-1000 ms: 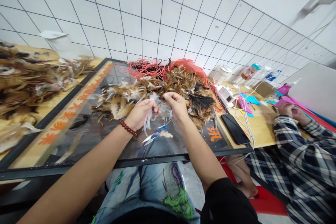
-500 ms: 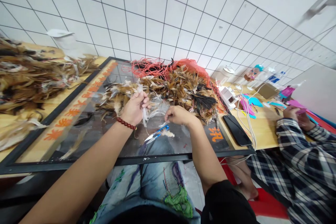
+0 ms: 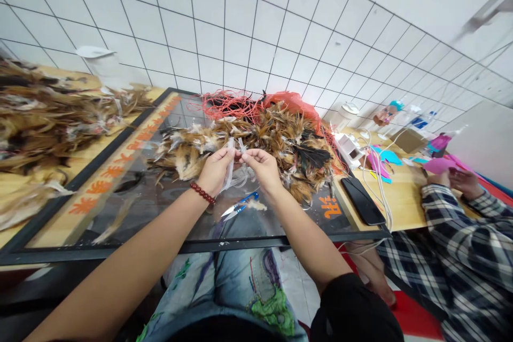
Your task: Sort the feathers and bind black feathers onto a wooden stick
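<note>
Both hands (image 3: 217, 170) (image 3: 263, 169) have drawn close together, pinching white strips (image 3: 228, 175).

Bright, even light pales the tiled wall (image 3: 240, 21) and reflects faintly in the glass surface (image 3: 148, 192). Distortion stretches the edges; feathers (image 3: 48, 125) at far left smear, and the white strips (image 3: 229, 172) look soft.

Orange Chinese characters (image 3: 108, 176) are borne by the glass panel (image 3: 148, 200): the left row, not clearly legible; the single right character (image 3: 329, 207), apparently 讯.

Curled translucent white strips (image 3: 230, 174) beside brown feathers (image 3: 276, 127)
</note>
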Available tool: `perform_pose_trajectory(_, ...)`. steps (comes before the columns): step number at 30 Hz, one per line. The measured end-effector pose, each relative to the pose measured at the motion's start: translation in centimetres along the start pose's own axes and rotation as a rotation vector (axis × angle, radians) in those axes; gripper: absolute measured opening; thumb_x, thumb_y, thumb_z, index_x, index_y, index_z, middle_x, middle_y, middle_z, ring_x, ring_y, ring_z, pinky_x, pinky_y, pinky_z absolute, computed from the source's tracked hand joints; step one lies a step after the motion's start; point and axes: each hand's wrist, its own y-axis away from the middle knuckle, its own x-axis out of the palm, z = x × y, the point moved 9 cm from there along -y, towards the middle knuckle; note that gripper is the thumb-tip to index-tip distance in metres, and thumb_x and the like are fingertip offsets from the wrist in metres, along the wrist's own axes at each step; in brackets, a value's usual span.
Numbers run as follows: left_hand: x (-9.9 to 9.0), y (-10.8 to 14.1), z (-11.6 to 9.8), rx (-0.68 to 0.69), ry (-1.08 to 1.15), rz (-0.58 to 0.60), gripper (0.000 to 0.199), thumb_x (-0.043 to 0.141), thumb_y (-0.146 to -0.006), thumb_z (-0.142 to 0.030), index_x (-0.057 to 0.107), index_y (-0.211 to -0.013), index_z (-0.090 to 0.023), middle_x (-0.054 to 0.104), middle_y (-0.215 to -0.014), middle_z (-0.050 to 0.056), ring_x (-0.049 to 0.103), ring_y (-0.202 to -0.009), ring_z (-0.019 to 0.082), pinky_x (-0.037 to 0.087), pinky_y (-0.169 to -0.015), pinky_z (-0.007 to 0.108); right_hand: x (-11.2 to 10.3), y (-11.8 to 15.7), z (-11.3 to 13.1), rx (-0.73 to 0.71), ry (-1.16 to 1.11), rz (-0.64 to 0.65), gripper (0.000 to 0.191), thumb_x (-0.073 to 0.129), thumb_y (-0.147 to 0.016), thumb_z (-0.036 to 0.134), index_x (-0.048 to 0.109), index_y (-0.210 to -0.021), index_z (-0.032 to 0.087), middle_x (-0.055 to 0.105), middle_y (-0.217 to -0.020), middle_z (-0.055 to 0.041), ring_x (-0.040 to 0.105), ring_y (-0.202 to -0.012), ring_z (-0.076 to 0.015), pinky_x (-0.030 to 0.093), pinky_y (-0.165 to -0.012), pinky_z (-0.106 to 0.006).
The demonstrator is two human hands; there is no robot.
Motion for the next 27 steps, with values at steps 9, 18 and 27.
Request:
perform_pose_trajectory(9,0.5,0.2,0.3,0.006,-0.004,-0.002,0.024,0.083,-0.067,-0.031,0.072,-0.075,-0.012,0.068,-0.071,0.005,0.060,-0.066,0.013,0.049,-0.065,0.025,0.3,0.2,-1.1,0.014,0.057,-0.006,0.030,0.078,-0.064,0.043,0.065,-0.072,0.017,0.067,-0.066,-0.0001,0.059,-0.062,-0.0113,0.049,-0.067,-0.025)
perform_pose_trajectory(18,-1.5,-0.5,-0.8,-0.008,0.184,-0.122,0.012,0.072,-0.079,-0.019,0.064,-0.074,-0.013,0.067,-0.074,0.004,0.062,-0.065,0.013,0.053,-0.067,0.027,-0.4,-0.2,-0.7,-0.027,0.084,-0.013,0.023,0.075,-0.069,0.039,0.065,-0.075,0.019,0.068,-0.067,0.0011,0.058,-0.062,-0.0112,0.047,-0.066,-0.024)
perform_pose_trajectory(27,-2.1,-0.8,-1.3,-0.013,0.231,-0.123,0.014,0.067,-0.085,-0.021,0.061,-0.075,-0.014,0.067,-0.076,0.004,0.064,-0.073,0.015,0.054,-0.071,0.028,0.0,-0.5,-1.5,0.086,0.082,0.080,0.037,0.082,-0.061,0.042,0.068,-0.084,0.017,0.066,-0.065,0.0021,0.059,-0.063,-0.0109,0.045,-0.065,-0.023)
